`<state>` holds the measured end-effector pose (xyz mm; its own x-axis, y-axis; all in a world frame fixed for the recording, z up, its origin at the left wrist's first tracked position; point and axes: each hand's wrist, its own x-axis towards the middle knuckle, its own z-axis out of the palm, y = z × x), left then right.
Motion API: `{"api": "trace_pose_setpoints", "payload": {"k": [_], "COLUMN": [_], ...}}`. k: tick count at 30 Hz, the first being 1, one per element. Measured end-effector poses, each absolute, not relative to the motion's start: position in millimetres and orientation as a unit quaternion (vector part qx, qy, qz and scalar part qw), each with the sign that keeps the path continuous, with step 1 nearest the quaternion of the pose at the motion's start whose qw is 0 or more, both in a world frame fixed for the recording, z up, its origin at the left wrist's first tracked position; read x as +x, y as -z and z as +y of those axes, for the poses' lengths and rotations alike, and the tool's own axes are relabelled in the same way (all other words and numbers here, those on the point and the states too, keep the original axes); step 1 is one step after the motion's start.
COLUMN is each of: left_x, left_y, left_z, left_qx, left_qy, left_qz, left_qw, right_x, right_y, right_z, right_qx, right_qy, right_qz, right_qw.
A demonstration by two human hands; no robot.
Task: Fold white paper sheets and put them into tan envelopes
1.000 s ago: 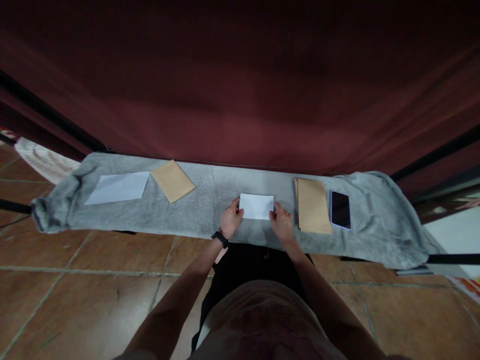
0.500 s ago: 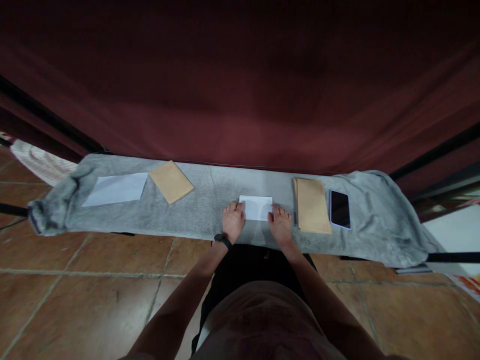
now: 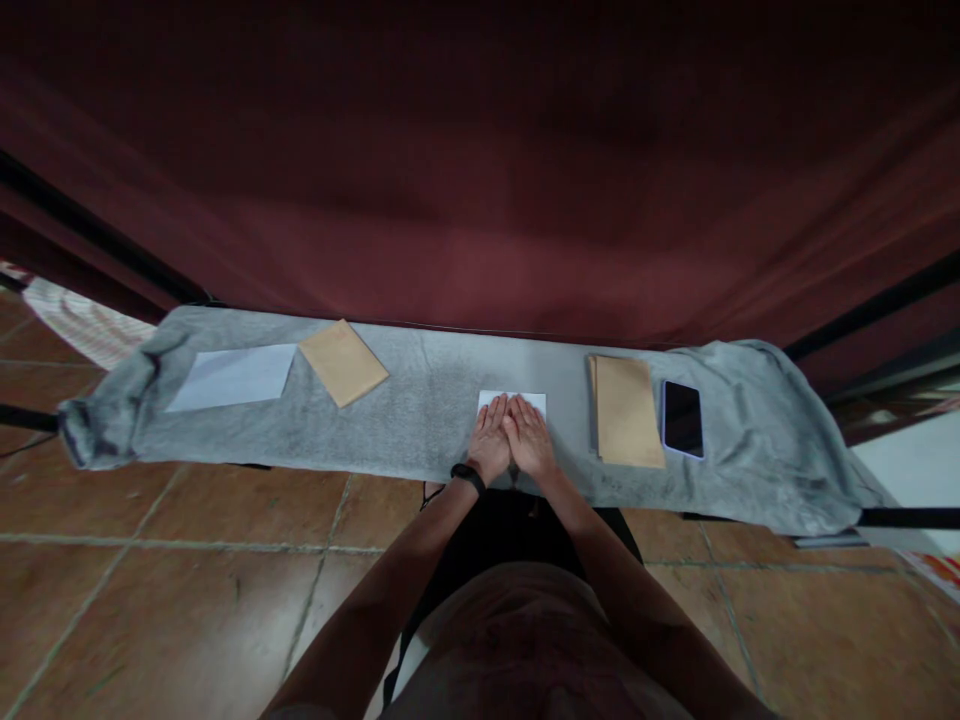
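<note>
A small white folded paper [image 3: 533, 399] lies on the grey cloth in front of me, mostly covered by my hands. My left hand [image 3: 491, 440] rests flat on its left part, fingers stretched toward the far edge. Beside it, touching, my right hand [image 3: 529, 437] lies flat on the right part with its fingers extended. Only the far edge and corners of the paper show. Right of my hands is a stack of brown envelopes [image 3: 628, 412]. A single brown envelope [image 3: 344, 363] lies at an angle to the left.
A grey cloth [image 3: 420, 430] covers the long narrow table. Another white sheet [image 3: 234, 378] lies at the far left. A phone [image 3: 682, 418] with a dark screen sits right of the envelope stack. Behind the table hangs a dark red curtain [image 3: 480, 260].
Both hands have moved inward from the paper's left and right edges. They now lie side by side, flat over its middle. The paper stays in place.
</note>
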<state>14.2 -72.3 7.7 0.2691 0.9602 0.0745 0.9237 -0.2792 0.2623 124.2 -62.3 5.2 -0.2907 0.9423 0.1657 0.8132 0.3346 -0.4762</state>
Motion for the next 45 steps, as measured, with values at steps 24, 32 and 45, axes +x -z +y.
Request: {"api": "trace_pose_setpoints", "payload": {"k": [24, 32, 45], "left_x": [22.2, 13.1, 6.7], "left_y": [-17.9, -16.0, -22.9], "left_z": [-73.5, -90.4, -95.3], "left_qx": [0.820, 0.856, 0.889], "left_qy": [-0.105, -0.091, -0.078], "left_qz": [0.555, 0.503, 0.445], "left_qw": [0.091, 0.073, 0.072], "right_x": [178.7, 187.3, 191.4], "right_y": [5.4, -4.6, -3.7], "right_z": [-62.0, -64.5, -27.3], "right_qx": [-0.594, -0.506, -0.543], "right_qy": [-0.010, -0.079, -0.061], "right_qz": [-0.784, -0.843, -0.828], "right_qw": [0.178, 0.166, 0.128]}}
